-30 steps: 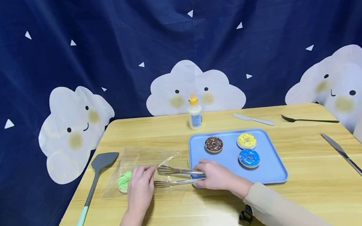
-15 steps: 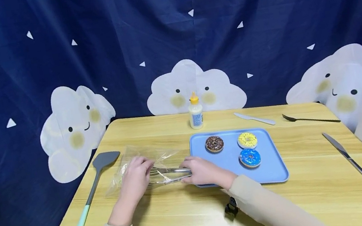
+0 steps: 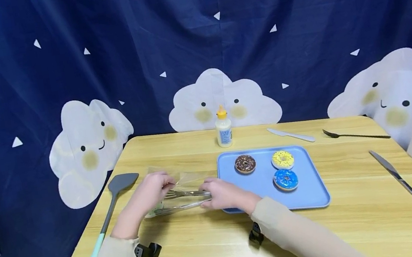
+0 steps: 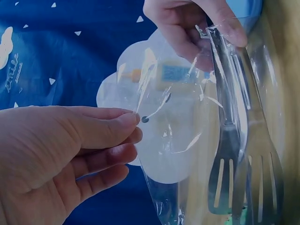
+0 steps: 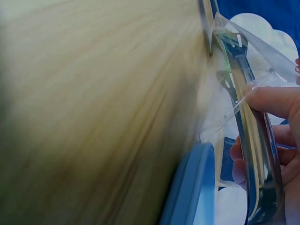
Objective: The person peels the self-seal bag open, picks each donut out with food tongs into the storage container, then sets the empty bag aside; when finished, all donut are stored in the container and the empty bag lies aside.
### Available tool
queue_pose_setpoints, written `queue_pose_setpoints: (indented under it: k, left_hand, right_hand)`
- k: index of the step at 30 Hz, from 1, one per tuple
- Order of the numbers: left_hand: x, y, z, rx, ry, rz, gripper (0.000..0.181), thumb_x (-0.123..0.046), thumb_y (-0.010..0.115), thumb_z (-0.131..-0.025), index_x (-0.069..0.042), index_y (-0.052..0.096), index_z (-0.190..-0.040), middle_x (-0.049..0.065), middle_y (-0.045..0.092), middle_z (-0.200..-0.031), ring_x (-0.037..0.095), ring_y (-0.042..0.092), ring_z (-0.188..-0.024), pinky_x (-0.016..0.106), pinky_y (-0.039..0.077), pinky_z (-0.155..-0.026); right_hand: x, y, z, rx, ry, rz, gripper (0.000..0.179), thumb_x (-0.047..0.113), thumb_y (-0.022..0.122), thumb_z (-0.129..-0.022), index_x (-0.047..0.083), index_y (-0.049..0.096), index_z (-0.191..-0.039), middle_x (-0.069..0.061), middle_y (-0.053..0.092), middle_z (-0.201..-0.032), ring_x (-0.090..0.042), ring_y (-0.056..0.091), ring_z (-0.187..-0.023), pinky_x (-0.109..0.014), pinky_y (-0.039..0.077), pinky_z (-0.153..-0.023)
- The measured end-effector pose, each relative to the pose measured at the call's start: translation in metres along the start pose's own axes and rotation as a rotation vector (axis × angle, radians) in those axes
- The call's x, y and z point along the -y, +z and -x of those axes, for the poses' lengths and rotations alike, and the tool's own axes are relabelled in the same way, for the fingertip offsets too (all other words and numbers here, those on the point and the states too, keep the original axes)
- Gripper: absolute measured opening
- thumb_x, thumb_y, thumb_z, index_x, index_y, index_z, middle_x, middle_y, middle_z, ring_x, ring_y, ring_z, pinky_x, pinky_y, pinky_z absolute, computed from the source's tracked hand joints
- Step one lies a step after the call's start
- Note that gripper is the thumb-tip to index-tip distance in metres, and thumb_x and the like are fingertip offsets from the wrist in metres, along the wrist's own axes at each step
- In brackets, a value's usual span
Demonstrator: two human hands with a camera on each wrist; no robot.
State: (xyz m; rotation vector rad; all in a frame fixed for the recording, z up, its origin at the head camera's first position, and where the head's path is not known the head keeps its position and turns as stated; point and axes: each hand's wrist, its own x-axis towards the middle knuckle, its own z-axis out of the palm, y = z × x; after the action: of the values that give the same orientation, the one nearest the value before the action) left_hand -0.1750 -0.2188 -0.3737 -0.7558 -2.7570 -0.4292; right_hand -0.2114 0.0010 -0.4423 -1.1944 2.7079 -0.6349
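Note:
My left hand (image 3: 153, 189) pinches the edge of a clear plastic bag (image 4: 176, 136) between thumb and forefinger, lifting that side. Metal tongs (image 3: 186, 194) with slotted ends are held in my right hand (image 3: 224, 194); thumb and fingers curl round their arms. The slotted heads (image 4: 246, 183) reach inside the bag, a gap between the arms in the head view. Near the tong tips, a green doughnut (image 3: 158, 208) shows only in part through the plastic, mostly hidden. Whether the tongs touch it I cannot tell.
A blue tray (image 3: 313, 192) bears a brown doughnut (image 3: 245, 164), a yellow one (image 3: 282, 160) and a blue one (image 3: 285, 179). Behind stands a glue bottle (image 3: 224, 130). A spatula (image 3: 110, 211) lies left; a white knife (image 3: 291, 134), fork (image 3: 356, 135) and metal knife (image 3: 407, 186) lie right.
My right hand has moved left, bringing the tongs from beside the bag's mouth into it. The left hand has shifted up slightly, raising the bag's edge. The green doughnut is now largely covered.

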Motion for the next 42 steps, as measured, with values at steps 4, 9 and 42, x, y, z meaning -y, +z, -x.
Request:
queue_pose_setpoints:
  k: [4, 9, 42]
  left_hand:
    - [0.000, 0.001, 0.000, 0.017, 0.007, -0.005, 0.007, -0.003, 0.073, -0.078, -0.009, 0.074, -0.083, -0.003, 0.064, -0.078, 0.014, 0.062, -0.073, 0.028, 0.052, -0.066]
    - [0.001, 0.003, 0.000, 0.012, 0.029, -0.012, 0.007, -0.003, 0.073, -0.077, -0.008, 0.074, -0.082, -0.002, 0.064, -0.079, 0.016, 0.063, -0.074, 0.030, 0.052, -0.067]
    - [0.012, 0.004, 0.009, -0.101, -0.031, -0.064, 0.008, -0.002, 0.072, -0.078, -0.006, 0.073, -0.085, -0.001, 0.062, -0.080, 0.018, 0.061, -0.074, 0.034, 0.052, -0.070]
  right_hand:
    - [0.003, 0.004, -0.003, 0.002, 0.012, 0.029, 0.051, 0.036, 0.067, -0.084, 0.005, 0.058, -0.123, -0.015, 0.052, -0.130, -0.029, 0.049, -0.119, -0.039, 0.040, -0.099]
    - [0.004, 0.010, -0.008, -0.011, -0.005, 0.069, 0.049, 0.038, 0.066, -0.084, 0.007, 0.059, -0.122, -0.011, 0.055, -0.124, -0.024, 0.055, -0.111, -0.035, 0.044, -0.094]
    - [-0.008, 0.002, 0.020, -0.152, 0.009, 0.066, 0.044, 0.029, 0.068, -0.084, 0.001, 0.059, -0.117, -0.010, 0.058, -0.112, -0.022, 0.058, -0.096, -0.032, 0.050, -0.084]
